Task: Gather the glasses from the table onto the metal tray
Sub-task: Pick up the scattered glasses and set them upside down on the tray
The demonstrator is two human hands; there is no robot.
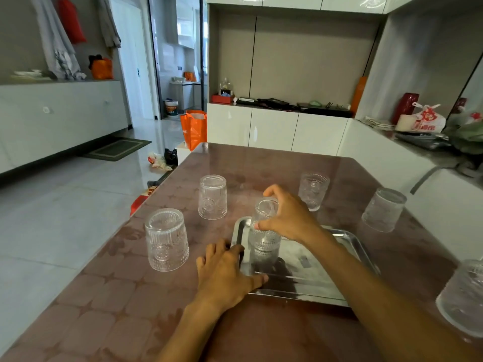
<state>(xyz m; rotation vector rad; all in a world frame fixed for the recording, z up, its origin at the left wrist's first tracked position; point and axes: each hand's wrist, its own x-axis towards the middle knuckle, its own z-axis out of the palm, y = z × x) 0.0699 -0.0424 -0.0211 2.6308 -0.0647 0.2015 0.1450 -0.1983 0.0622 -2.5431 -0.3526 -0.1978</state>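
Observation:
A metal tray (pixel 347 241) lies on the brown table in front of me. My right hand (pixel 290 215) grips an upside-down embossed glass (pixel 264 236) that stands on the tray's far left corner. My left hand (pixel 224 275) rests on the tray's left edge, fingers spread, thumb on the rim. Other clear glasses stand on the table: an upside-down one at near left (pixel 166 240), another upside-down one behind it (pixel 212 197), an upright one (pixel 313 190) beyond the tray, one at far right (pixel 383 209) and one at the right frame edge (pixel 464 296).
The table's left edge drops to a tiled floor with an orange bag (pixel 194 129) and litter beyond the far corner. White cabinets run behind and to the right of the table, with a counter full of bags and boxes at right.

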